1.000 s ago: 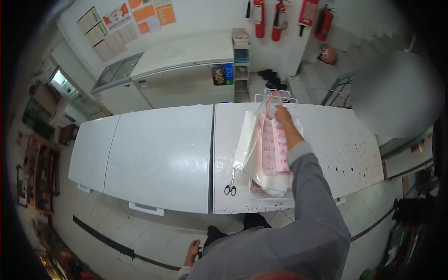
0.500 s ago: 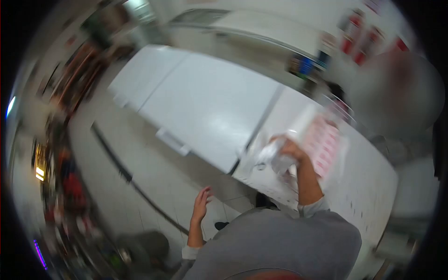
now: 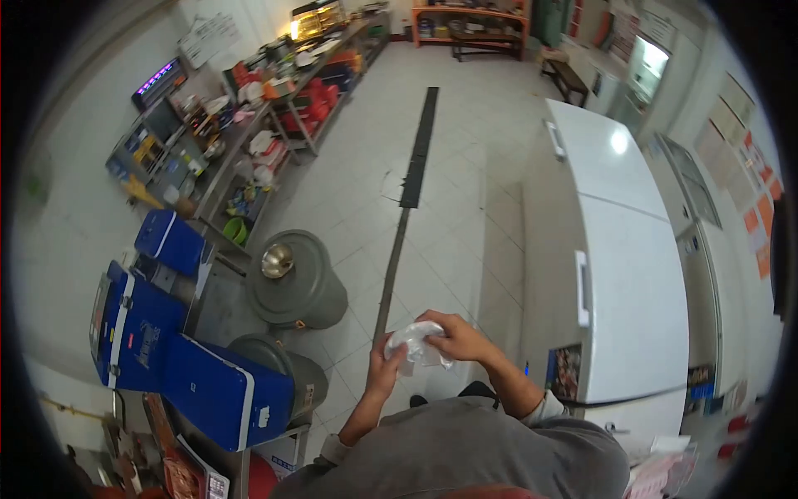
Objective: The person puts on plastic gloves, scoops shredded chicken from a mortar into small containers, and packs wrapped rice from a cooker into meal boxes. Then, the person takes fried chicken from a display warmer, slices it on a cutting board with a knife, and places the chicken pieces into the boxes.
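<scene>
A crumpled, translucent white plastic bag [image 3: 422, 343] is held in front of my body, above the tiled floor. My left hand [image 3: 383, 366] grips its left side, with the thumb pressed on the plastic. From the right, my right hand [image 3: 457, 336] pinches the bag's upper edge. Whether anything lies inside the bag I cannot tell.
A white chest freezer [image 3: 628, 291] stands on my right, with pink printed bags [image 3: 661, 476] behind it at the lower right. Lidded grey bins [image 3: 303, 274] and a blue cooler box [image 3: 220, 395] are on my left. A dark strip [image 3: 421, 150] runs along the floor.
My view has swung left, from the white freezer tops to the aisle. My right hand has come away from the surface with the plastic bag, and my left hand now holds it too.
</scene>
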`<state>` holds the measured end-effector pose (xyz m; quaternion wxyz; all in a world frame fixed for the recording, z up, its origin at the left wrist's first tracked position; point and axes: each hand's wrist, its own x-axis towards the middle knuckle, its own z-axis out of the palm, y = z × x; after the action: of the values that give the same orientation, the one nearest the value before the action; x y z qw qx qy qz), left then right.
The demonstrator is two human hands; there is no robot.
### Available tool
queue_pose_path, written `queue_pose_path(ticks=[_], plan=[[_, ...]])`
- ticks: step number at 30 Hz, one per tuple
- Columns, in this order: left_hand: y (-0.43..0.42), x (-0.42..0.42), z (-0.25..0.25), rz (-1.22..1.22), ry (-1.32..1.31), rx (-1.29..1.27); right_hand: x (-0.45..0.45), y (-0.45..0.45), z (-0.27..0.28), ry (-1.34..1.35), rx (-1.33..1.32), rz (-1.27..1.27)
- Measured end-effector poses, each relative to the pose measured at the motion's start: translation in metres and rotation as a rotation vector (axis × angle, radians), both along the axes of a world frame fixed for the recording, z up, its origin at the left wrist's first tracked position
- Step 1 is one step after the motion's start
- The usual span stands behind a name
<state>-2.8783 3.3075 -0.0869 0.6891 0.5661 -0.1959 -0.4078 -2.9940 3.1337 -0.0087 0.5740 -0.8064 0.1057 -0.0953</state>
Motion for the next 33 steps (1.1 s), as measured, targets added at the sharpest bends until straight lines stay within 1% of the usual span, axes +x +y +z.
queue_pose_path(ticks=[2,3,5,6,7,8,10,11,13,14,15,16,18,19,22,23,24,25,26,28,29,31,32,33], plan=[[-0.015,0.035,-0.015,0.186,0.252,-0.055,0.036,-0.007,-0.029,-0.138,0.15,-0.159],[-0.028,0.051,-0.034,0.208,0.333,-0.222,0.054,-0.013,-0.04,-0.148,0.232,-0.257],[-0.058,0.08,-0.087,0.14,0.624,-0.226,0.084,-0.023,-0.046,-0.158,0.377,-0.528],[-0.075,0.087,-0.119,0.084,0.669,-0.232,0.1,-0.034,-0.064,-0.188,0.322,-0.533],[-0.103,0.101,-0.14,0.02,0.709,-0.241,0.117,-0.049,-0.087,-0.224,0.263,-0.542],[-0.14,0.112,-0.062,-0.01,0.53,-0.412,0.139,-0.072,-0.1,-0.257,0.206,-0.553],[-0.188,0.157,-0.044,-0.027,0.604,-0.411,0.186,-0.115,-0.099,-0.036,-0.237,-0.375],[-0.216,0.187,-0.044,0.031,0.63,-0.317,0.213,-0.141,-0.092,0.066,-0.463,-0.275],[-0.257,0.248,-0.055,0.16,0.701,-0.117,0.277,-0.188,-0.069,-0.075,-0.427,-0.155],[-0.268,0.277,-0.052,0.183,0.567,-0.133,0.311,-0.209,-0.058,-0.142,-0.396,-0.095],[-0.276,0.311,-0.046,0.203,0.427,-0.141,0.346,-0.231,-0.054,-0.278,-0.366,-0.103],[-0.283,0.345,-0.039,0.22,0.288,-0.145,0.382,-0.25,-0.043,-0.244,-0.243,-0.018],[-0.293,0.408,-0.012,0.247,0.279,-0.158,0.454,-0.286,-0.023,-0.16,-0.006,0.148],[-0.296,0.432,-0.003,0.257,0.277,-0.169,0.49,-0.3,-0.023,-0.208,-0.114,0.222],[-0.315,0.502,-0.003,0.368,0.224,-0.168,0.589,-0.334,-0.023,-0.101,-0.078,0.4],[-0.325,0.528,-0.003,0.404,0.227,-0.162,0.623,-0.345,-0.031,-0.209,-0.029,0.442],[-0.336,0.553,-0.002,0.439,0.272,-0.143,0.656,-0.359,-0.032,-0.142,-0.028,0.512],[-0.348,0.579,-0.004,0.475,0.316,-0.123,0.687,-0.372,-0.034,-0.18,-0.032,0.499],[-0.361,0.607,-0.011,0.521,0.361,-0.039,0.716,-0.384,-0.037,-0.215,-0.033,0.486],[-0.403,0.679,-0.027,0.592,0.441,0.102,0.775,-0.424,-0.057,-0.159,-0.084,0.431],[-0.426,0.715,-0.043,0.5,0.348,-0.067,0.803,-0.442,-0.046,-0.076,-0.011,0.377],[-0.481,0.792,-0.064,0.376,0.214,0.03,0.855,-0.49,-0.047,-0.114,0.147,0.234],[-0.509,0.825,-0.058,0.316,0.199,0.054,0.879,-0.515,-0.048,-0.128,0.23,0.161],[-0.537,0.857,-0.051,0.256,0.181,0.078,0.901,-0.542,-0.047,-0.079,0.227,0.057]])
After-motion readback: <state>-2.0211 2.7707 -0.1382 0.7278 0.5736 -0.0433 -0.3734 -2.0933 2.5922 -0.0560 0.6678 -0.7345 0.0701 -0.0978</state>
